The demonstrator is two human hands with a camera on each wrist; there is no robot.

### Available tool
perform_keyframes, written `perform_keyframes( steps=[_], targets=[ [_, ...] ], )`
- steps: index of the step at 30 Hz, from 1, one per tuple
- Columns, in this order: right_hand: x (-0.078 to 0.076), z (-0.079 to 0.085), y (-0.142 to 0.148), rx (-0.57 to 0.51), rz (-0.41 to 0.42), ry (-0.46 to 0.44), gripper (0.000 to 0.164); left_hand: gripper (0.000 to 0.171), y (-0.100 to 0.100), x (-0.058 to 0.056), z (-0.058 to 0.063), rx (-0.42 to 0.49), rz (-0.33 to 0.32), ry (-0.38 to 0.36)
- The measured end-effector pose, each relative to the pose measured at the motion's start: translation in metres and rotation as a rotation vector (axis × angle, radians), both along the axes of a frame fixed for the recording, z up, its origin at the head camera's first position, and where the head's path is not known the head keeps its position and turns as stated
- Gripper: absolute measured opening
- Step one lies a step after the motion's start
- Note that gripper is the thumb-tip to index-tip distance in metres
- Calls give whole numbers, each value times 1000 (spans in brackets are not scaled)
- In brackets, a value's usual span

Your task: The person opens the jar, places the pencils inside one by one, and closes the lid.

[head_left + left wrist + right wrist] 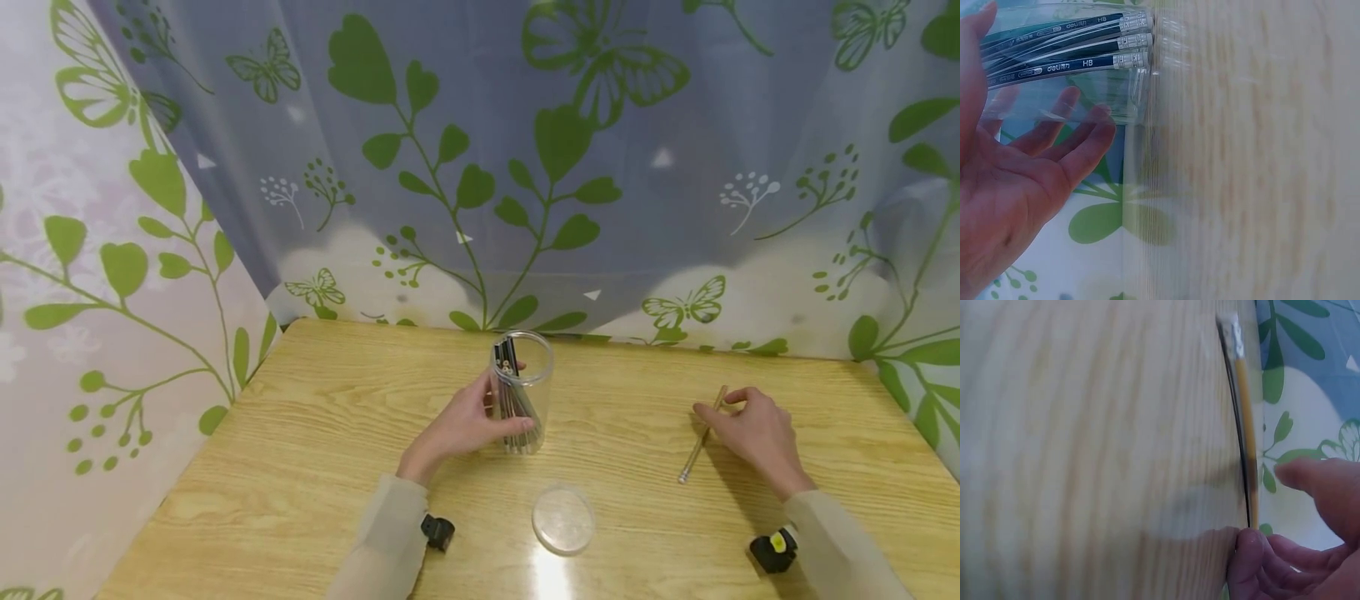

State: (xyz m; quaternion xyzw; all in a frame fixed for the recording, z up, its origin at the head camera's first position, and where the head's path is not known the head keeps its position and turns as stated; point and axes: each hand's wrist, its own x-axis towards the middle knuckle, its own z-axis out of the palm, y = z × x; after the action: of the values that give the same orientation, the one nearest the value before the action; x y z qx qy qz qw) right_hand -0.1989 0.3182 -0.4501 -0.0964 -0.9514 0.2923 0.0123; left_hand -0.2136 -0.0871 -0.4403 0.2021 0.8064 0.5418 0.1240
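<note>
My left hand (468,421) grips a clear plastic jar (547,404) from its left side, thumb across the front and fingers behind. Several dark pencils (1066,69) lean inside the jar, their silver ferrules down at its base. To the right, a natural-wood pencil (693,454) lies slantwise on the table, its ferrule end toward me. Over its far end is my right hand (757,429). In the right wrist view the fingertips (1249,547) are right at that pencil's end, while the thumb (1316,481) stands apart from it.
A round clear lid (562,518) lies flat on the wood-grain table (300,450), in front of the jar. Behind the table hangs a curtain (465,125) with green leaves and butterflies, and more of this fabric is on the left. Both wrists carry small black cameras.
</note>
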Motion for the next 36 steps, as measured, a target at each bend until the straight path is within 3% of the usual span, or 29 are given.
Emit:
perform_keyframes(
  steps=[10, 18, 31, 36],
  targets=[
    [-9, 2, 6, 41, 61, -64, 43, 76, 2, 1, 2, 4, -1, 8],
    [-9, 2, 2, 28, 73, -41, 33, 77, 2, 0, 2, -6, 2, 9],
    [-4, 8, -1, 7, 61, 80, 31, 77, 1, 1, 1, -3, -2, 27],
    [1, 15, -6, 16, 75, 180, 27, 77, 1, 1, 0, -1, 3, 23]
  ],
)
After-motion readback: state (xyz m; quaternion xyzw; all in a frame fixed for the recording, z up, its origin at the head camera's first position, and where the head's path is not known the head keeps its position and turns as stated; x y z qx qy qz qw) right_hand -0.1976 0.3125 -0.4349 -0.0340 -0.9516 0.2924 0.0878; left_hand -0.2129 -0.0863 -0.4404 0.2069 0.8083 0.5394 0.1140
